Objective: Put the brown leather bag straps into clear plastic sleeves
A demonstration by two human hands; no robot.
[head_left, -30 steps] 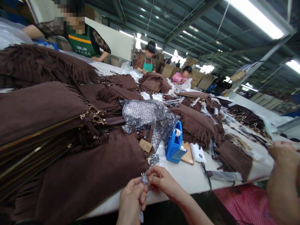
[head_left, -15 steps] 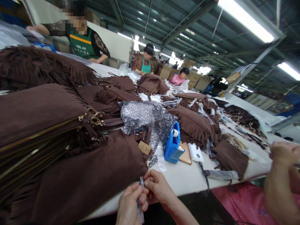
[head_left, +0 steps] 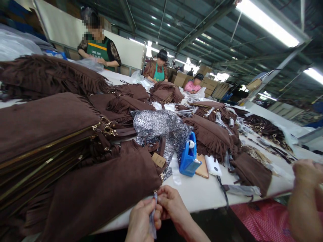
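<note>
Clear plastic wraps a thin strip at 6 o'clock (clock centred on the view), clamped between thumb and curled fingers of the left hand. Right hand has thumb and forefinger together at the strip's upper end, apparently pinching it; exact contact partly hidden. Likely reason: left steadies the length, right does fine work near the gold fitting.

Brown suede bag lies at 7 o'clock, corner at the fitting, probably kept close so the strip reaches without pulling; whether they're joined can't be told. Tan tag sits at its far corner, 6 o'clock, face up. Co-worker's forearm enters at 4 o'clock, above pink mesh.

Blue tape dispenser stands upright between 4 and 5 o'clock on the white table, seemingly parked within right-hand reach. Gold phone and white device lie flat just beside it, black cable running towards the edge.

Stacked bags fill 9 o'clock, zips facing the worker, maybe for easy access. Patterned film lies crumpled mid-table. Farther: apron-wearing co-worker at 11 o'clock handling clear plastic, another at 12, one in pink at 1.
</note>
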